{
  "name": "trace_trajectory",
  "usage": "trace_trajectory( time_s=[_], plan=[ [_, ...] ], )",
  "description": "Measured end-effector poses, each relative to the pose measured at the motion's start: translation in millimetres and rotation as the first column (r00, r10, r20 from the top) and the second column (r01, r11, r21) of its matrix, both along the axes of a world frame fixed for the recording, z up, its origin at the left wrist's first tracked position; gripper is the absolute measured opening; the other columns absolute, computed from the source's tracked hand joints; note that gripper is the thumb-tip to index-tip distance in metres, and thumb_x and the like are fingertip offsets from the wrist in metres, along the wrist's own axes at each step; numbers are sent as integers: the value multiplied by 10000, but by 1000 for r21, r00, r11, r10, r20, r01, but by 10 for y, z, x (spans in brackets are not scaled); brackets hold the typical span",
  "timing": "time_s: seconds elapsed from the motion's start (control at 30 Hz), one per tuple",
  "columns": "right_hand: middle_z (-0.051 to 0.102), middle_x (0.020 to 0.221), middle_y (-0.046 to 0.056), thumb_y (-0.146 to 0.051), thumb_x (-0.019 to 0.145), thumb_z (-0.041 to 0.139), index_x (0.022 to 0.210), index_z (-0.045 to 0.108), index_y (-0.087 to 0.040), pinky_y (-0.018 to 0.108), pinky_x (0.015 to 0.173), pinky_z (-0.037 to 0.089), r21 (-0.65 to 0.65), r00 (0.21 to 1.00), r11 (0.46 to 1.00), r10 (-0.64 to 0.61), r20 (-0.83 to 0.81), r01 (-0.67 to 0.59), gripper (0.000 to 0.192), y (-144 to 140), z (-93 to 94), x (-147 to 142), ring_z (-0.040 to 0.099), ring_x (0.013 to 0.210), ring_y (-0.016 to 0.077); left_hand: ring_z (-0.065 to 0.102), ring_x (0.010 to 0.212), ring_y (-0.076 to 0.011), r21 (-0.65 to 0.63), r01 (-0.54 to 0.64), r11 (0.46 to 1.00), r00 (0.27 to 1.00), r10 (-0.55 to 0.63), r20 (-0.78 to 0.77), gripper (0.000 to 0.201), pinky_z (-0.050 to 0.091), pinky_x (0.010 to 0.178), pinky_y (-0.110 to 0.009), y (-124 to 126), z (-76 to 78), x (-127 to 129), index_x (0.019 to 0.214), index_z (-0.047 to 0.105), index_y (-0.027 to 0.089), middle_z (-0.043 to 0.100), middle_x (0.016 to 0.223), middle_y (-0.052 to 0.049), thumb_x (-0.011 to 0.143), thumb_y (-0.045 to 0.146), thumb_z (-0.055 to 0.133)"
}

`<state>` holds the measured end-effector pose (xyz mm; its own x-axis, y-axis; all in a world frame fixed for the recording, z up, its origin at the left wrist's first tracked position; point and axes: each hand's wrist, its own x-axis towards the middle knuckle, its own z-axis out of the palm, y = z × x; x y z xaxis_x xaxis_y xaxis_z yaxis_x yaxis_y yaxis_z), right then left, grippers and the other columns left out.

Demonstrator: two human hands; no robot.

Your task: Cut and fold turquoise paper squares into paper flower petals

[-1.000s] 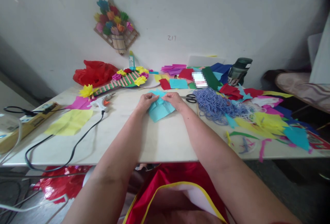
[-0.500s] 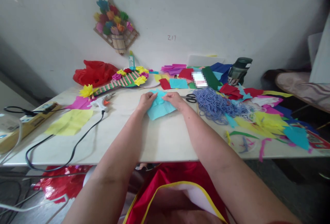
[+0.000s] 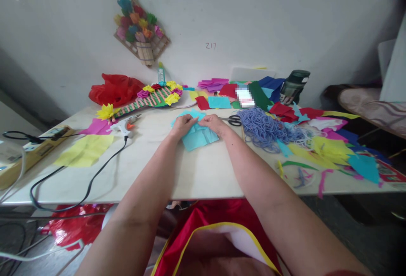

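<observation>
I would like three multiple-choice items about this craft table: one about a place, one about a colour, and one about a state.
1. Where do the scissors lie?
A. Just right of the right hand, beside the blue cord pile
B. On the yellow sheet
C. Under the table

2. What colour is the paper under both hands?
A. Red
B. Light blue
C. Green

3. What is the state of the glue gun?
A. Held in the left hand
B. Hanging on the wall
C. Lying on the table, untouched, its cord attached

Answers:
1. A: the black handles sit between the right hand and the cord pile.
2. B: the sheet pinched by both hands is light blue.
3. C: it rests far left of the hands, with the black cord trailing toward the table edge.
</observation>
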<state>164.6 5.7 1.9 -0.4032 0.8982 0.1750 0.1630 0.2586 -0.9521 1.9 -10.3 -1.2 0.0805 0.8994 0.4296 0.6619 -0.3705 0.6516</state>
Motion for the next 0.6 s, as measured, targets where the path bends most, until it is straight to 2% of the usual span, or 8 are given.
trace_trajectory(
  time_s=[0.37, 0.6],
  plan=[
    [326, 462, -83, -469, 575, 649, 548, 506, -147, 218, 494, 208, 45, 999, 999, 24, -38, -22, 353, 23, -12, -1, 274, 481, 52, 277, 524, -92, 24, 27, 999, 1000, -27, -8, 396, 216, 491, -232, -17, 9, 10, 545, 445, 176, 293, 497, 46, 743, 517, 473],
    [377, 476, -56, -547, 610, 616, 574, 511, -161, 232, 500, 234, 4, 994, 999, -42, -103, 43, 402, 93, -49, 57, 326, 504, 80, 305, 525, -94, 50, -80, 996, 996, 78, 32, 374, 232, 497, -230, 23, -2, -28, 550, 414, 181, 331, 499, 43, 762, 485, 464]
  ],
)
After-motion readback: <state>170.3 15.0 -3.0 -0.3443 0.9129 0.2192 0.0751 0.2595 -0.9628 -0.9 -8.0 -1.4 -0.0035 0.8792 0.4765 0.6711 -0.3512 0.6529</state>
